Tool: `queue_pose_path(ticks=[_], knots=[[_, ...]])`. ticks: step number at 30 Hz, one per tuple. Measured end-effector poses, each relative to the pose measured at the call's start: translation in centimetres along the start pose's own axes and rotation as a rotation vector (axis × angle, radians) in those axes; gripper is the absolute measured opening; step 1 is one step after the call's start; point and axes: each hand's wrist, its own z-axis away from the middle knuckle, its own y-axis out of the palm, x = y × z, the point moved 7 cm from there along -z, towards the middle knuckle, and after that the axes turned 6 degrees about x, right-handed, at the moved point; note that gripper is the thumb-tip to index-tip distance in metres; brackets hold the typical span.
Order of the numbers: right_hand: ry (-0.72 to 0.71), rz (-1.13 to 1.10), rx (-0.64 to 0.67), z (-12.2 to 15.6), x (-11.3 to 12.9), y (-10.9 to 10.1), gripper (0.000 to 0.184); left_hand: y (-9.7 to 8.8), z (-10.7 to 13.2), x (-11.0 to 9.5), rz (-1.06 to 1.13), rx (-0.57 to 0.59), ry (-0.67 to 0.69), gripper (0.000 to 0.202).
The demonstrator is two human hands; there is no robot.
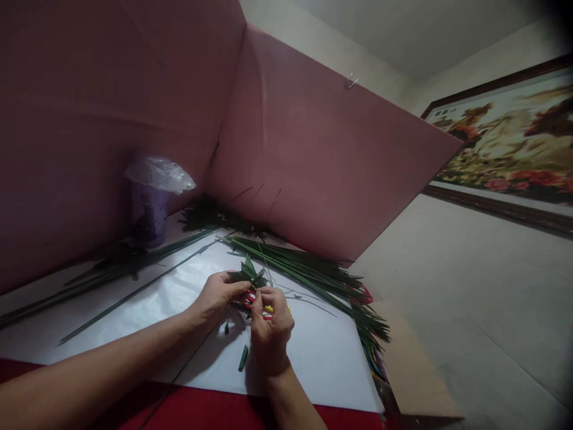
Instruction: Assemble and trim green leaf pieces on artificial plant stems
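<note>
A small leaf cluster (251, 272) of pointed green blades is held up just above the middle of the white worktop (326, 364), its tips fanned upward and away from the person. The left hand (220, 292) is clamped on its left side, thumb and fingers pressed around the lower part, while the right hand (273, 313) has thumb and forefinger together right beside the cluster's base; exactly what they pinch is too small to tell. Directly below the fingers, a red-and-yellow object (268, 309) shows in part, mostly hidden by the hands. Two short leaf offcuts (243, 358) lie nearer the person, and a thin dark stem (179, 373) runs down toward the red strip (219, 409) along the near edge. Beyond the right hand, a thick bundle of long leaves (304, 269) reaches over the right side of the worktop; on the left lie more long leaves (138, 258), near a purple container (150, 218) topped with clear plastic (161, 173). Dark greenery (210, 215) is heaped in the back corner against pink panels (331, 155), with a framed picture (514, 137) on the wall to the right
</note>
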Motion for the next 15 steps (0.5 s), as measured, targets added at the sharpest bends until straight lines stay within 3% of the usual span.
queue_pose_path(ticks=[8, 15], knots=[[-0.080, 0.099, 0.058, 0.2, 1.0, 0.6, 0.010, -0.3, -0.1, 0.0, -0.065, -0.007, 0.022, 0.017], [-0.026, 0.075, 0.045, 0.2, 0.8, 0.6, 0.009, -0.3, -0.1, -0.1, -0.076, 0.002, 0.054, 0.016]])
